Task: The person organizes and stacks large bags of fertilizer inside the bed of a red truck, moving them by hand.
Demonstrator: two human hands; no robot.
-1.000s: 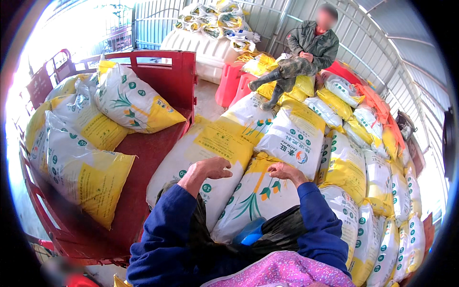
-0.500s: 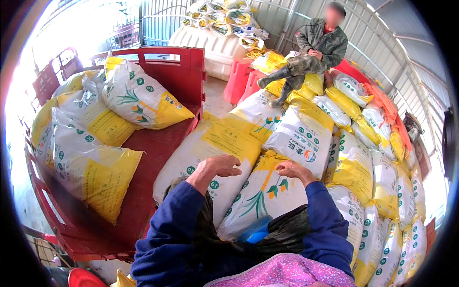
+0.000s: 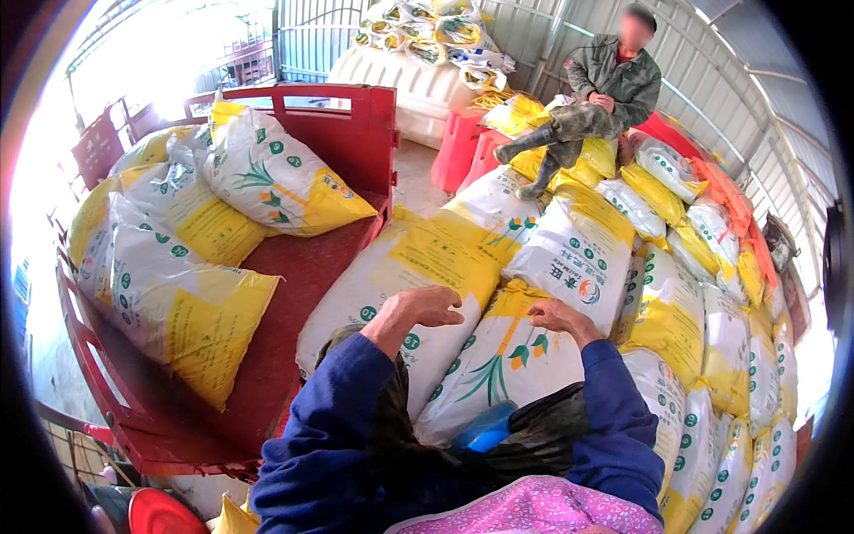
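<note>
My left hand (image 3: 422, 311) hovers over a white and yellow sack (image 3: 374, 294), its fingers loosely bent with nothing in them. My right hand (image 3: 564, 317) is held a little way off, above another sack with a printed green plant (image 3: 485, 374). Its fingers point toward the left hand and it too is empty. A gap separates the two hands. Both forearms are in dark blue sleeves, between dark trousered knees. Something blue (image 3: 485, 427) shows between my legs; its kind is partly hidden.
A red cart bed (image 3: 294, 285) at left carries several full sacks (image 3: 276, 178). Stacked sacks (image 3: 663, 311) fill the right side. A person (image 3: 614, 84) in dark clothes and boots sits on the pile at the back, near red plastic stools (image 3: 458, 147) and a large cream tank (image 3: 400, 93).
The whole view has shifted slightly, so the scene sits a little further right. My hands keep nearly the same pose over the sacks.
</note>
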